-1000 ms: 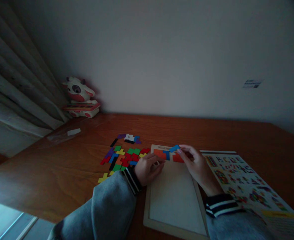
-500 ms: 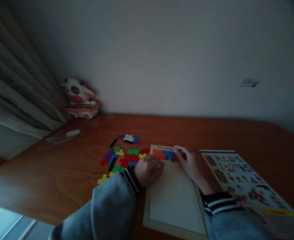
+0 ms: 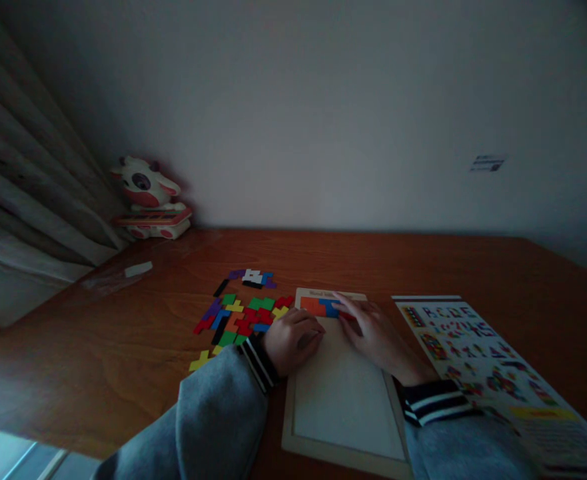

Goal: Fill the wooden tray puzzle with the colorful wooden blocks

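A pale wooden puzzle board [image 3: 346, 400] with a raised rim lies before me. Along its far end sit an orange piece [image 3: 312, 306] and a blue piece [image 3: 328, 309], with a bit of red showing under my right hand. My right hand [image 3: 373, 337] reaches over that end, fingers stretched out and touching the blue piece, thumb apart. My left hand [image 3: 290, 340] rests across the board's left rim, its fingers curled in toward the thumb; whatever lies between them is hidden.
Several coloured block pieces [image 3: 246, 325] lie left of the board. A printed pattern sheet [image 3: 483, 360] is to its right. At the far left stand a cow-shaped toy [image 3: 150, 200] and a clear plastic wrapper [image 3: 108, 283], near the curtain [image 3: 33, 193].
My right hand has shifted left from the board's far right corner over the blue piece, its fingers spreading flatter. My left hand stays by the left rim. The view has turned slightly.
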Action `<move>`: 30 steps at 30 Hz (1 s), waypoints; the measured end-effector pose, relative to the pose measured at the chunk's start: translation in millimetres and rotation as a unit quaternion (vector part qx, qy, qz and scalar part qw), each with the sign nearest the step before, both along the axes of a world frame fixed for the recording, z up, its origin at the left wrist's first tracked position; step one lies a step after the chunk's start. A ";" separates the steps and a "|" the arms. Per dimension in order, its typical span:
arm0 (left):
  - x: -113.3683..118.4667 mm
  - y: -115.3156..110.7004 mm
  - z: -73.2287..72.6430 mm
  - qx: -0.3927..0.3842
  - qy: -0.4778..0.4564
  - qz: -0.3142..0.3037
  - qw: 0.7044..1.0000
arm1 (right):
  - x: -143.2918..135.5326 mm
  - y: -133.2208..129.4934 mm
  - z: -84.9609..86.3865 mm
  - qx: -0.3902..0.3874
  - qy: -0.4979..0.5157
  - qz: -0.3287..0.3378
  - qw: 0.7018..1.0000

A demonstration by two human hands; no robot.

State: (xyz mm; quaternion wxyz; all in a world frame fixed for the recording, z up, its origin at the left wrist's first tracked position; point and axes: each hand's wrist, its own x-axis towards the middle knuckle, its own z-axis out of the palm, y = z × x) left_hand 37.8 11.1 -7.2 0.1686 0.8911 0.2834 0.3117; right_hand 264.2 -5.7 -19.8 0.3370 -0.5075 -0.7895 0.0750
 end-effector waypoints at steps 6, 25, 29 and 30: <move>0.1 -1.0 1.9 0.011 0.000 0.006 1.000 | 1.6 1.5 -2.6 -0.003 -0.001 -0.003 1.000; -2.5 2.5 -6.0 0.002 0.038 0.071 0.997 | 1.9 2.5 0.3 0.003 0.000 -0.022 1.000; -2.5 2.0 -5.6 0.005 0.093 0.026 0.995 | 0.8 2.5 -1.9 0.006 -0.002 -0.012 1.000; -2.7 2.0 -5.3 0.003 0.106 0.021 0.994 | 0.8 2.5 -2.2 0.007 0.001 -0.013 1.000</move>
